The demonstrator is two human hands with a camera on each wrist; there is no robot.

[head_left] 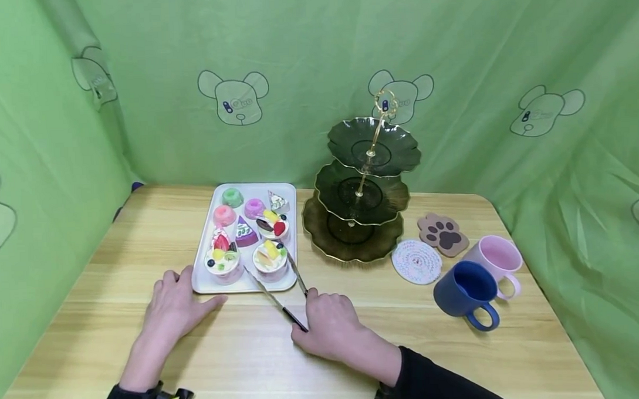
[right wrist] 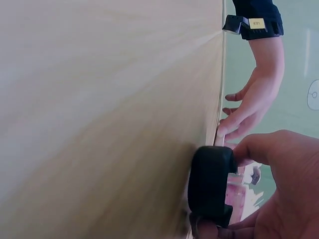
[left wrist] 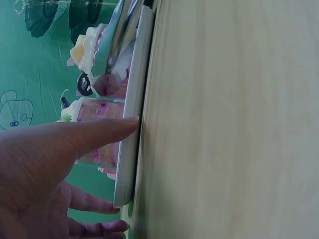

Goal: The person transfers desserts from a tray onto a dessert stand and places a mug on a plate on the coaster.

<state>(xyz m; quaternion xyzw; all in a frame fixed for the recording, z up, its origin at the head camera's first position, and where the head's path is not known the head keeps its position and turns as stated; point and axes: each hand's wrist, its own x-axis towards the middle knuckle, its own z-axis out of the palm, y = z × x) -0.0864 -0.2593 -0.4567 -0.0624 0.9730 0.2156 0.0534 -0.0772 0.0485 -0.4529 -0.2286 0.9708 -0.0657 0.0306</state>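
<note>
My right hand [head_left: 331, 325] grips a pair of tongs [head_left: 275, 299], thumb on one dark handle and fingers on the other. The tongs' metal arms are spread, their tips on either side of a fruit-topped cupcake [head_left: 270, 257] at the near right of a white tray [head_left: 206, 284]. In the right wrist view the black grip [right wrist: 209, 184] shows large. At the tray's near left corner is my left hand [head_left: 175, 304], fingers spread and thumb [left wrist: 114, 128] straight along the front edge. Another fruit-topped cupcake [head_left: 224, 264] stands in the tray near that hand.
The tray also bears ring-shaped sweets [head_left: 224, 215], a purple cake slice [head_left: 245, 231] and another cupcake [head_left: 274, 227]. Right of it stands a three-tier green stand [head_left: 352, 239]. Farther right are a round coaster [head_left: 417, 260], a paw coaster [head_left: 443, 233], a blue mug [head_left: 460, 291] and a pink mug [head_left: 498, 258].
</note>
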